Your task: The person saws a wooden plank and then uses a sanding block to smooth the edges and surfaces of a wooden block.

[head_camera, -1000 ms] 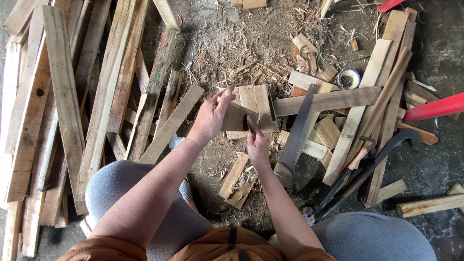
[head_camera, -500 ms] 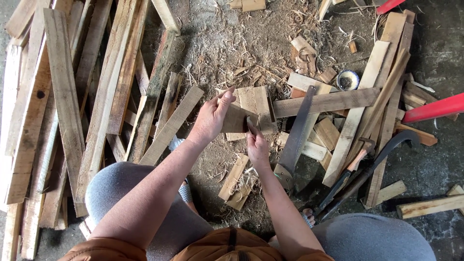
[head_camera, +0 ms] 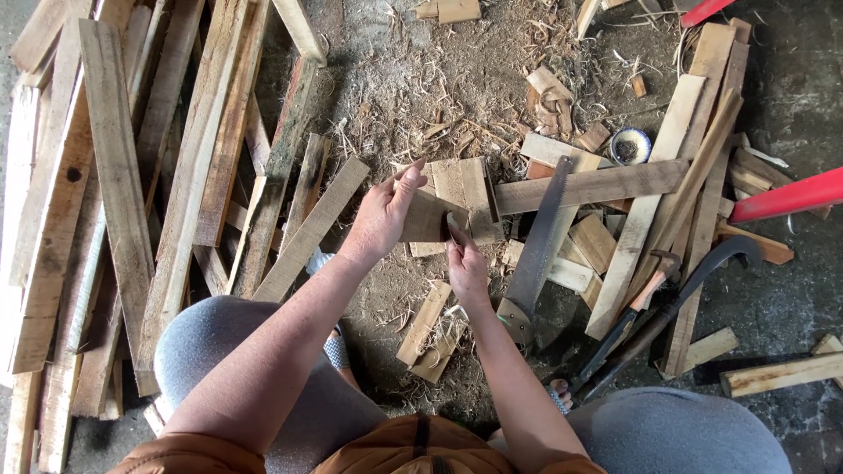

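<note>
The left hand [head_camera: 384,215] grips a short wooden board [head_camera: 428,219] by its left end, fingers wrapped round it, while the right hand [head_camera: 465,263] pinches its lower edge – likely light, stiff and splintery, so best held by the ends.

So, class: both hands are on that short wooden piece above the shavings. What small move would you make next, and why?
Probably press the right hand a little further along the short wooden piece while the left hand steadies it. The left hand already grips its left end and the right thumb sits on its lower edge, so both are placed for that. Whether the right hand holds a small tool cannot be told.
</note>
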